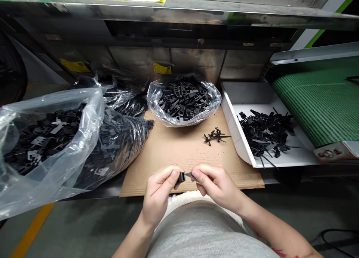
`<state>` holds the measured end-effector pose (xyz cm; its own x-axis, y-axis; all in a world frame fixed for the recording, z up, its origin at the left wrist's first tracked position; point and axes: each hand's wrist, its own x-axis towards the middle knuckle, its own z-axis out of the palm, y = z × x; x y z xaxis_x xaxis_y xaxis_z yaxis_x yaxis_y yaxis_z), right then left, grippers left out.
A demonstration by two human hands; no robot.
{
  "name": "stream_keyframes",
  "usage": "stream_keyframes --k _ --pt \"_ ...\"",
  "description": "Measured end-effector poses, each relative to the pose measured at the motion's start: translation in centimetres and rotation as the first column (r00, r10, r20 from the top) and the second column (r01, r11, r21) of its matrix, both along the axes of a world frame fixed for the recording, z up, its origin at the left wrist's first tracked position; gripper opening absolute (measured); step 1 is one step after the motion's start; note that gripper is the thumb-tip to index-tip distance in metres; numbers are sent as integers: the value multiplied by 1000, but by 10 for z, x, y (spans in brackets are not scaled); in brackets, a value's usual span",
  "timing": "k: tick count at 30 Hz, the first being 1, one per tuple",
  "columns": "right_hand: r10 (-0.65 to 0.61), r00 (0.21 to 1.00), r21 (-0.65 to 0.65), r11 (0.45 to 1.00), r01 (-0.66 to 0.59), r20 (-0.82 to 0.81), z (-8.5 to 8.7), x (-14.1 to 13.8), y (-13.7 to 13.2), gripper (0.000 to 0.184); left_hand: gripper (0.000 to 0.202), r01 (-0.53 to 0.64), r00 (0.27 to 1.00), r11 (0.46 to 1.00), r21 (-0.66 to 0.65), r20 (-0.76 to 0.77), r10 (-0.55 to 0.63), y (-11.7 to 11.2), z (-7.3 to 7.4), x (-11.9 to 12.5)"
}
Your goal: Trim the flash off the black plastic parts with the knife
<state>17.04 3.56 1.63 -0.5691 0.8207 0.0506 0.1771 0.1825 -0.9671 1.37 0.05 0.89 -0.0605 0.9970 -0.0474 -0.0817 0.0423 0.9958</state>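
Observation:
Close to my body, over the near edge of the cardboard sheet (168,146), my left hand (161,185) pinches a small black plastic part (181,177) with a rectangular opening. Facing it, my right hand (211,179) grips a dark pointed piece (189,174) between thumb and fingers, its tip at the part's side; whether they touch I cannot tell. Beyond my hands, a clear plastic bag (155,108) stands full of similar black parts (186,97). A small heap of black sprues (215,135) lies on the cardboard to the right.
At the left, a large open plastic bag (92,116) bulges with black parts. A white tray (238,138) at the right holds a pile of black pieces (263,132), beside a green conveyor belt (316,97). A metal ledge (179,13) crosses the back.

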Motion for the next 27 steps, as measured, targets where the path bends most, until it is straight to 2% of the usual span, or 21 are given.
stream_keyframes --k 4,9,14,17,19,21,23,25,27 --pt "21 1000 -65 998 -22 -23 -2 -4 -1 31 27 -11 1000 1000 -3 9 11 3 -4 -1" --pt "104 994 -43 993 -106 -46 -3 -10 -9 31 28 -13 1000 1000 15 24 13 7 -5 -3" --pt "-59 994 -74 996 52 -97 -7 -5 -6 32 29 2 1000 999 35 17 -2 7 -6 -5" --pt "-119 978 -227 971 78 -173 -7 -5 3 26 28 26 1000 999 45 5 -26 6 -5 -5" --pt "-143 951 -376 926 31 -273 -6 -8 8 20 29 52 999 998 45 -8 -52 5 -6 -4" --pt "-152 922 -481 876 -42 -357 -3 -13 10 22 32 76 997 997 34 -20 -75 5 -6 -4" --pt "-173 906 -501 864 -48 -385 -1 -18 11 17 33 88 995 996 12 -37 -88 6 -8 -5" --pt "-211 903 -494 869 -1 -374 -2 -23 11 15 33 96 993 995 -15 -65 -97 6 -9 -7" --pt "-241 898 -542 840 3 -368 -7 -25 12 16 32 116 987 992 -43 -106 -120 6 -10 -6"
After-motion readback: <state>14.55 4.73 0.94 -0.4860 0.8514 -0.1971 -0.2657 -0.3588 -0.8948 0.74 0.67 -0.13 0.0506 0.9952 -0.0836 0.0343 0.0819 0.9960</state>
